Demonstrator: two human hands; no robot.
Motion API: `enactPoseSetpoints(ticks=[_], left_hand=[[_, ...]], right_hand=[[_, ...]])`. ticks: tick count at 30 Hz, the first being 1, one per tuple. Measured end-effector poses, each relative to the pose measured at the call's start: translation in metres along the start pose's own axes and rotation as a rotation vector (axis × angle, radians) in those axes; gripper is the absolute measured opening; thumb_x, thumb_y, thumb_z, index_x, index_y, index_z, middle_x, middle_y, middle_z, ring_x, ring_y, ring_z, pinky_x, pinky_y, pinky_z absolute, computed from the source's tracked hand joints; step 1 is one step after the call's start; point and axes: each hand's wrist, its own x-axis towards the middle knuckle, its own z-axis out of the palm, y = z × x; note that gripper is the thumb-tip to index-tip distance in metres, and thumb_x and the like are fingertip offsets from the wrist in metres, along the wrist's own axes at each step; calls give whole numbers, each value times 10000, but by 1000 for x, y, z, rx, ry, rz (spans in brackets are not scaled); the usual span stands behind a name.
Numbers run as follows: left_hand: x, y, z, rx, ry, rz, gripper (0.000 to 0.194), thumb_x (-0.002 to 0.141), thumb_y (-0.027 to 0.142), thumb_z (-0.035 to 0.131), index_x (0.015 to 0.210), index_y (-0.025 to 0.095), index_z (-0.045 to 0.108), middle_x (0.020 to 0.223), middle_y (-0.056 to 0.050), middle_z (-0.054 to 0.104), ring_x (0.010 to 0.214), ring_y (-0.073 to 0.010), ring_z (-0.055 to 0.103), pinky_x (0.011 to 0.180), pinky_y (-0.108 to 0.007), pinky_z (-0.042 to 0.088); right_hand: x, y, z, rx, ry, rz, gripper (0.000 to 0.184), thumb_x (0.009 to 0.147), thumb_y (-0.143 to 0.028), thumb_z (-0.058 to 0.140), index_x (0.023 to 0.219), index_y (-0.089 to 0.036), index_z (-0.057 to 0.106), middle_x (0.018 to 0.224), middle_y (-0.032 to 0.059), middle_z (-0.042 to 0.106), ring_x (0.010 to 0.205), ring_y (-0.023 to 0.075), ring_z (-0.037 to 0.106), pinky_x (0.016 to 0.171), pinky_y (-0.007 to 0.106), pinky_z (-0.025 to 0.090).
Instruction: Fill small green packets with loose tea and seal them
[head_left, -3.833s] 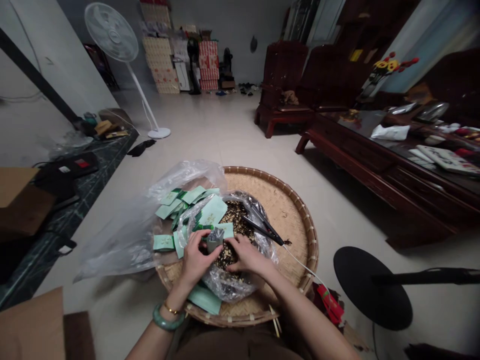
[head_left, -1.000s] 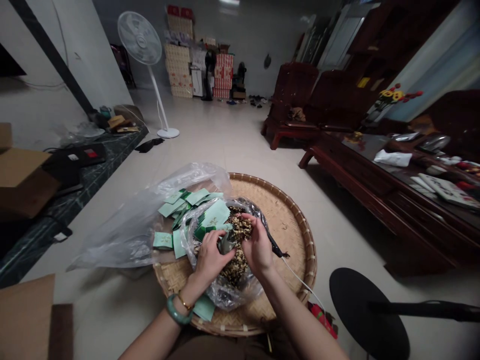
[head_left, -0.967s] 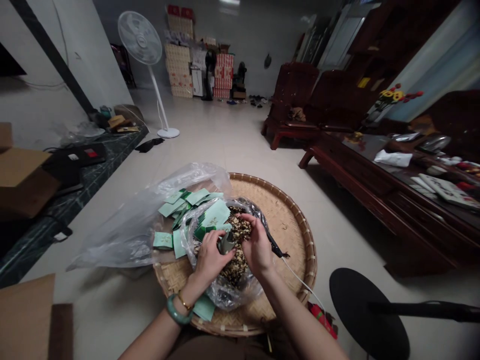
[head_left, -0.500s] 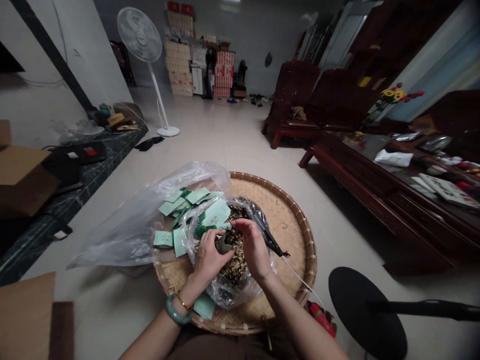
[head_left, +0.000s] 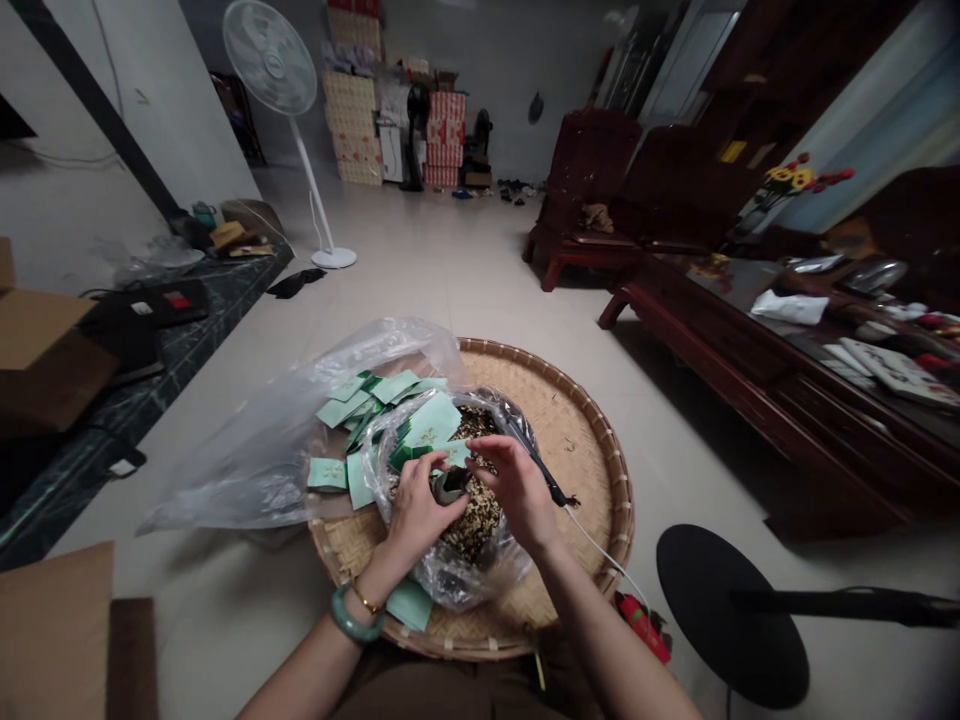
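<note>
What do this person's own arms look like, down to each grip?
The left forearm and right forearm are sleeveless; the left grip and right grip are gloveless. Around the left forearm go a thick, rounded green bangle and, nearer the grip, a thin gold-coloured bracelet. The right forearm shows no jewellery.

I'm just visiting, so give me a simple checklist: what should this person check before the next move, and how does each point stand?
1. Left hand has a grip on the small pouch: ok, held between thumb and fingers.
2. Pouch mouth open: ok, it gapes upward with a dark inside.
3. Pouch fill level: cannot tell, too small and dark.
4. Right hand holding something: cannot tell; its fingertips are beside the pouch.
5. Loose dried mixture within reach: ok, directly below the hands in the clear plastic bag.
6. Black corded tool switched off: cannot tell.
</note>
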Motion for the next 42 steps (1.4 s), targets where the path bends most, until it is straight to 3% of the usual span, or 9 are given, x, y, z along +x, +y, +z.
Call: enactPoseSetpoints(ticks=[2,5,7,10,18,25,29,33,42], left_hand=[[2,-2,-4,30,-18,67,370,691,249,719,1025,211,564,963,-44,631,952,-244,555,826,-382,456],[5,-4,-11,53,-32,100,287,701,254,714,957,208,592,962,-44,639,946,-245,559,825,-378,447],[6,-6,-14,49,-43,92,292,698,252,713,958,206,589,966,-44,635,947,-245,564,820,-373,446],[6,-8,-16,43,-59,86,309,690,254,714,963,203,579,973,-43,626,941,-242,567,827,-374,442],[6,-13,-22,44,-82,88,332,700,264,715,989,205,563,990,-48,602,949,-243,561,832,-379,444],[4,-10,-15,26,-98,104,364,680,263,726,1004,213,567,993,-47,604,958,-246,558,836,-382,446],[4,-4,-13,35,-124,88,359,673,230,711,998,209,562,996,-53,606,956,-255,554,833,-391,443],[4,-5,-11,47,-117,84,351,673,227,686,1002,201,566,974,-59,612,905,-257,564,786,-385,455],[3,-4,-11,87,-117,42,353,669,241,693,990,195,553,960,-58,619,905,-261,541,780,-389,459]], right_hand=[[5,6,-17,-177,45,38,292,909,-453,442,1007,-225,595,1053,68,626,969,215,623,807,389,542],[5,24,-39,-767,-113,87,209,828,-301,569,1000,-197,626,1015,93,646,939,236,623,859,416,503],[0,39,-43,-1054,-313,128,394,731,-210,672,1117,-178,605,1099,126,626,1040,270,588,935,422,449],[-6,59,-33,-1214,-401,147,665,638,-195,760,1255,-168,516,1236,158,538,1135,290,528,956,396,421],[4,68,-22,-1120,-289,68,193,651,-36,601,783,-175,618,837,31,647,808,185,596,740,270,436],[10,16,-32,-803,-100,36,72,675,-153,574,732,-169,615,655,-14,621,553,120,537,537,217,402],[10,-20,-6,-808,-152,-151,50,715,-169,593,745,-179,633,704,1,619,586,116,530,531,215,407],[7,-30,17,-823,-273,-225,113,740,-145,615,823,-202,667,806,19,639,670,132,574,597,242,477],[-5,-28,12,-794,-224,-236,153,838,-201,572,947,-215,678,913,58,656,836,182,618,689,289,519]])
